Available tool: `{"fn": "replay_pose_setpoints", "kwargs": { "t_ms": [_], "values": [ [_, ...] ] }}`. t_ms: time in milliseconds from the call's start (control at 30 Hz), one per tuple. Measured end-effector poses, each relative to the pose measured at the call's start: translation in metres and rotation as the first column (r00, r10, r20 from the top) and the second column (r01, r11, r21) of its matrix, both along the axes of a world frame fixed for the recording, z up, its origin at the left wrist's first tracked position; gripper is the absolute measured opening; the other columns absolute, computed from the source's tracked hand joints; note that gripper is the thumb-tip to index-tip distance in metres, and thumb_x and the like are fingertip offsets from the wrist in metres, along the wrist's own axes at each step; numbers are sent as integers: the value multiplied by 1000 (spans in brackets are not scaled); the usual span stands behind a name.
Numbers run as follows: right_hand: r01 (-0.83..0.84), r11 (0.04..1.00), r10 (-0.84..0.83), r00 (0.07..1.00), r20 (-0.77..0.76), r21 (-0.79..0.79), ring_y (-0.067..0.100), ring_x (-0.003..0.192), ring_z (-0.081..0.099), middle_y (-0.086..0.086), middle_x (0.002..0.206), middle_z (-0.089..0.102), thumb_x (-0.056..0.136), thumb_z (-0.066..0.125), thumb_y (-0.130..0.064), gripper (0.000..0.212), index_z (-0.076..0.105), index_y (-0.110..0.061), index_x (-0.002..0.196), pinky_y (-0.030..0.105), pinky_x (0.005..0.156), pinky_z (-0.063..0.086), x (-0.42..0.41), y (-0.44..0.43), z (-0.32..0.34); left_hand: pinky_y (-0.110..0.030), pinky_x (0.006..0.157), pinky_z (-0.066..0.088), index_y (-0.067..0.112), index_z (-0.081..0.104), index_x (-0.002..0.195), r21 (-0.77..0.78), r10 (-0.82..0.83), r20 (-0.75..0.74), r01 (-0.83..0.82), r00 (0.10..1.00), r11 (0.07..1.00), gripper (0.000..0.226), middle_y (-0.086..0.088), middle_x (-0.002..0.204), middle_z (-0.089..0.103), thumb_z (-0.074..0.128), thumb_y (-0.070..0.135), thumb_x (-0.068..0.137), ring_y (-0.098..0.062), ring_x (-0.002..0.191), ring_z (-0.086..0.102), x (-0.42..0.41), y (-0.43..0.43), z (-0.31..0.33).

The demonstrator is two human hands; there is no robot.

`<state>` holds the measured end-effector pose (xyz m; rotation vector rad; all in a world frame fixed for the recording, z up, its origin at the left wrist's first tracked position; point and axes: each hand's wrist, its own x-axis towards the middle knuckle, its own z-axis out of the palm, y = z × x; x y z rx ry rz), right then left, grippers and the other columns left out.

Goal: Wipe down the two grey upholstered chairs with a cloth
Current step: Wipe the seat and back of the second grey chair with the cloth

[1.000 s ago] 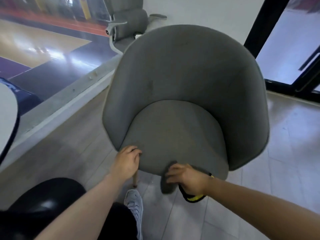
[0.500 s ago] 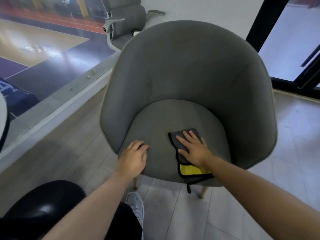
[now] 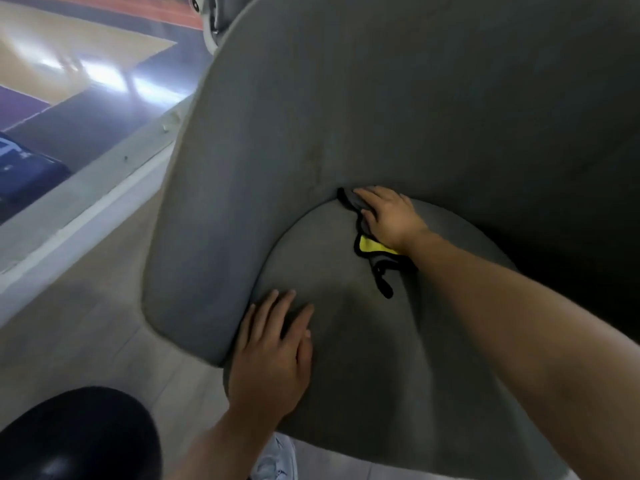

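Nearest, our left hand (image 3: 273, 358) rested flat, fingers spread and holding nothing, on the front left of the seat (image 3: 367, 368) of the grey chair (image 3: 346, 98). Farther in, our right hand (image 3: 389, 216) pressed the dark cloth (image 3: 372, 247) with its yellow patch down under extended fingers, not curled round it, where the seat met the curved backrest. Beyond the chair lay a glossy floor (image 3: 86, 64).

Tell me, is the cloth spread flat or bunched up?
Bunched: the cloth lies crumpled under the right hand, its yellow side partly showing.
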<state>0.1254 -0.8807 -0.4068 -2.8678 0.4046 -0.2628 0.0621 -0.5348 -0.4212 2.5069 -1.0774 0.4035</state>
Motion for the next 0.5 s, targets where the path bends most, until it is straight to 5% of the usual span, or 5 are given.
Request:
{"fn": "replay_pose_setpoints", "kwargs": {
  "t_ms": [267,500],
  "values": [
    [-248,964,239,966,94,98,25,135,45,4,142,53,92,50,-27,46,54,-22,138,42,107,37,-41,56,0,-52,114,35,19,69,127,14,-36,9,36,999,999,36,-7,144,57,48,24,98,-31,138,48,4,3,-1],
    [-376,917,371,927,64,137,15,143,32,-7,150,44,96,48,-32,46,47,-33,142,36,113,29,-158,146,6,-45,110,42,6,69,122,22,-148,-61,149,987,989,33,-12,135,63,48,17,99,-31,129,56,-29,32,4]
  ]
}}
